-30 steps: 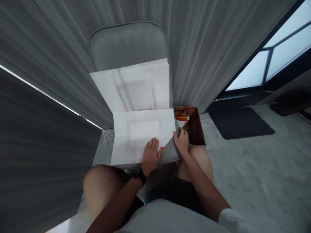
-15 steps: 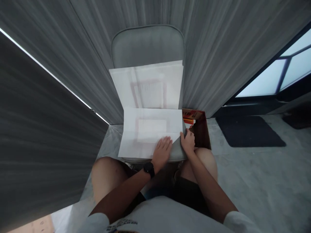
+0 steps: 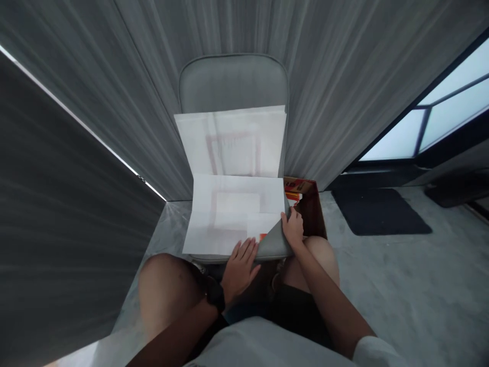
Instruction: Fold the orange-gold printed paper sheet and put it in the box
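A large white paper sheet (image 3: 229, 214) lies over a grey padded chair, its upper half leaning on the backrest and its lower half on the seat. At the lower right its corner is folded over along a slant, and a small orange patch shows there. My left hand (image 3: 240, 265), wearing a dark watch, has its fingers stretched out, with the tips on the paper's front edge beside the fold. My right hand (image 3: 293, 228) is partly curled at the seat's right side, its thumb at the upper end of the fold; the undersides of its fingers are hidden.
The grey chair's backrest (image 3: 233, 81) stands against grey panelled walls. Right of the seat, on the floor, is a reddish-brown box (image 3: 315, 211) with red and yellow items inside. A dark mat (image 3: 378, 211) lies farther right. My bare knees flank the seat.
My left hand has slid down and left along the fold to the paper's front edge, uncovering the orange patch. My right hand stays at the fold's upper end. The view has shifted slightly.
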Demonstrator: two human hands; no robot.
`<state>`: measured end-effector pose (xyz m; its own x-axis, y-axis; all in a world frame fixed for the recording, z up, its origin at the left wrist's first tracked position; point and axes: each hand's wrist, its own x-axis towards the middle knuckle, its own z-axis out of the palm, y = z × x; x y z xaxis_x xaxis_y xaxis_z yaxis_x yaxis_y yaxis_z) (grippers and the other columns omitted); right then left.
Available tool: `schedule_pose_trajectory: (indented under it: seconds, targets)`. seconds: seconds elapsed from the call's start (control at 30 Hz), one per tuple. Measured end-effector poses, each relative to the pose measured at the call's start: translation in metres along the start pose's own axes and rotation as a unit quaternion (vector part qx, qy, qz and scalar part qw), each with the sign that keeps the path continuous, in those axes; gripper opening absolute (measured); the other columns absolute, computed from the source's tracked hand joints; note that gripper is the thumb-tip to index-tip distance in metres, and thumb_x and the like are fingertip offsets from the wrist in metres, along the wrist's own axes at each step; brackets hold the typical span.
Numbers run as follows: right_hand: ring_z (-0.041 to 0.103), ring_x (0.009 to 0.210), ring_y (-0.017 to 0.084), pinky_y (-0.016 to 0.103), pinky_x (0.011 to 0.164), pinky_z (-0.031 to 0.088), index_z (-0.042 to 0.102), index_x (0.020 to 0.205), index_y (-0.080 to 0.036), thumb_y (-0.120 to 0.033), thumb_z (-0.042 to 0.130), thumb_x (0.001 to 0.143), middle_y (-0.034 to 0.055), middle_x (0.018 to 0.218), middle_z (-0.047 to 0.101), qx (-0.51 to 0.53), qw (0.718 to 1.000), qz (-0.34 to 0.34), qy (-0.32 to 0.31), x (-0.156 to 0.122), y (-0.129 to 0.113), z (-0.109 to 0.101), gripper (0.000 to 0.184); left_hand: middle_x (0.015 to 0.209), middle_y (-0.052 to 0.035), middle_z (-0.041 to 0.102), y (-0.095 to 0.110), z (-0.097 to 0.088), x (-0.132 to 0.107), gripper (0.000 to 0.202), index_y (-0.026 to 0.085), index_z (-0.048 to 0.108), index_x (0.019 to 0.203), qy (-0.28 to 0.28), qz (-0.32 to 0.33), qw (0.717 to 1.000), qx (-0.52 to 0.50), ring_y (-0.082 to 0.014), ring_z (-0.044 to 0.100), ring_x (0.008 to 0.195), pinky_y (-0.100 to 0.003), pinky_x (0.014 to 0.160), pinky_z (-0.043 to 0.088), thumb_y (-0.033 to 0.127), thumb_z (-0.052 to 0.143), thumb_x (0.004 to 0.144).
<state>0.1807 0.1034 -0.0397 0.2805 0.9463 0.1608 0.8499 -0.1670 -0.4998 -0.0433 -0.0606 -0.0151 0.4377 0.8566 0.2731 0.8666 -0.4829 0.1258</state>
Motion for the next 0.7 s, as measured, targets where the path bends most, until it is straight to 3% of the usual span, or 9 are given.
schedule_pose_trajectory:
  seconds: [0.3, 0.4, 0.5, 0.53, 0.6, 0.7]
  targets:
    - [0.061, 0.115, 0.036, 0.047, 0.095, 0.049, 0.055, 0.144, -0.008, -0.045, 0.042, 0.103, 0.0262, 0.130, 0.062, -0.010, 0.999, -0.029, 0.011, -0.001, 0.003, 0.003, 0.057, 0.165, -0.0120, 0.046, -0.006, -0.005, -0.038, 0.063, 0.015, 0.031, 0.166, -0.016, 0.002, 1.000, 0.001, -0.0259, 0.038, 0.156, -0.049, 0.130, 0.030, 0.039, 0.043, 0.108]
    - [0.060, 0.114, 0.035, 0.048, 0.096, 0.050, 0.059, 0.140, -0.009, -0.045, 0.042, 0.103, 0.0251, 0.126, 0.063, 0.001, 0.999, -0.046, 0.025, 0.003, 0.003, 0.001, 0.054, 0.166, -0.0145, 0.043, -0.005, -0.010, -0.047, 0.068, 0.013, 0.021, 0.168, -0.004, 0.004, 1.000, -0.024, -0.0264, 0.037, 0.157, -0.048, 0.128, 0.035, 0.036, 0.042, 0.109]
    - [0.055, 0.125, 0.036, 0.054, 0.103, 0.048, 0.059, 0.139, -0.008, -0.041, 0.040, 0.103, 0.0269, 0.133, 0.059, 0.015, 0.997, -0.063, 0.051, 0.002, 0.000, -0.007, 0.052, 0.167, -0.0157, 0.041, -0.011, -0.025, -0.059, 0.071, 0.016, 0.010, 0.171, 0.035, -0.012, 0.996, -0.080, -0.0249, 0.039, 0.156, -0.044, 0.123, 0.043, 0.032, 0.042, 0.109]
    - [0.052, 0.131, 0.037, 0.056, 0.107, 0.046, 0.060, 0.139, -0.009, -0.039, 0.039, 0.104, 0.0273, 0.139, 0.056, 0.022, 0.995, -0.081, 0.061, -0.003, -0.002, -0.010, 0.051, 0.167, -0.0154, 0.041, -0.016, -0.031, -0.064, 0.071, 0.018, 0.009, 0.171, 0.060, -0.047, 0.992, -0.100, -0.0247, 0.040, 0.156, -0.043, 0.123, 0.044, 0.031, 0.042, 0.109]
    - [0.046, 0.140, 0.035, 0.057, 0.114, 0.043, 0.062, 0.137, -0.011, -0.037, 0.039, 0.105, 0.0253, 0.147, 0.051, 0.038, 0.985, -0.158, 0.062, -0.019, -0.007, -0.015, 0.047, 0.168, -0.0154, 0.040, -0.033, -0.042, -0.073, 0.070, 0.022, 0.011, 0.171, 0.130, -0.175, 0.967, -0.133, -0.0263, 0.040, 0.155, -0.046, 0.123, 0.044, 0.030, 0.043, 0.109]
    - [0.048, 0.142, 0.031, 0.054, 0.119, 0.042, 0.066, 0.134, -0.017, -0.038, 0.044, 0.106, 0.0198, 0.149, 0.054, 0.049, 0.945, -0.323, -0.006, -0.062, -0.018, -0.015, 0.041, 0.167, -0.0206, 0.038, -0.073, -0.051, -0.083, 0.073, 0.018, 0.025, 0.166, 0.223, -0.401, 0.871, -0.176, -0.0336, 0.037, 0.156, -0.055, 0.125, 0.039, 0.040, 0.054, 0.104]
